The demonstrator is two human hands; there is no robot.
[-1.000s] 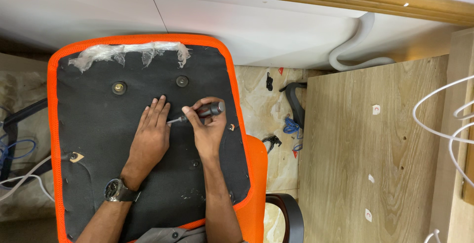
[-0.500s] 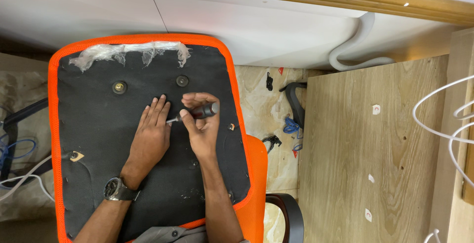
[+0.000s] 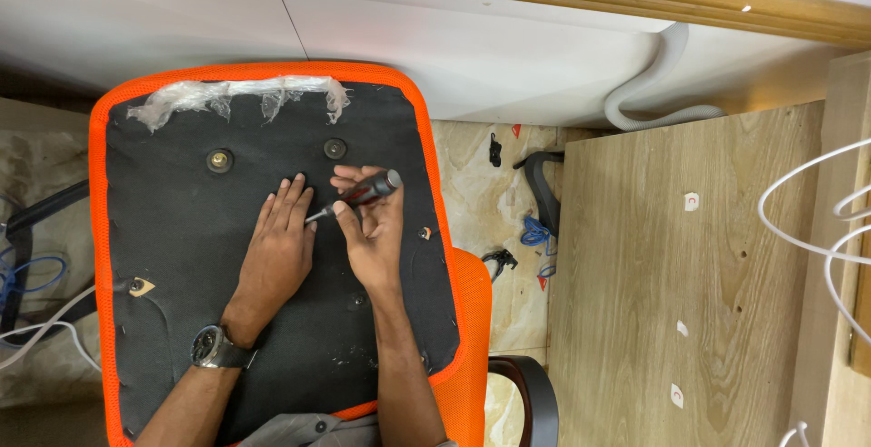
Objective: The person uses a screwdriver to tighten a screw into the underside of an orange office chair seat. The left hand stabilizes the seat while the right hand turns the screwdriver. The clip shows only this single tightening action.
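An upturned chair seat (image 3: 172,256) with black underside fabric and an orange rim lies in front of me. My left hand (image 3: 277,252) rests flat on the black fabric, fingers spread, a watch on the wrist. My right hand (image 3: 370,238) grips a screwdriver (image 3: 363,193) with a dark, red-marked handle. Its metal tip points left and down, meeting the fabric right by my left fingertips. Two round metal fittings (image 3: 219,159) sit in the fabric above the hands.
Torn clear plastic (image 3: 236,95) clings to the seat's far edge. A wooden panel (image 3: 671,265) lies to the right, with white wire loops (image 3: 817,229) beyond it. A grey hose (image 3: 653,93) curls by the white wall. Black chair parts (image 3: 542,188) and blue cable lie on the floor.
My right hand has shifted slightly and turned the screwdriver handle; the tip stays by my left fingertips. My left hand has not moved.
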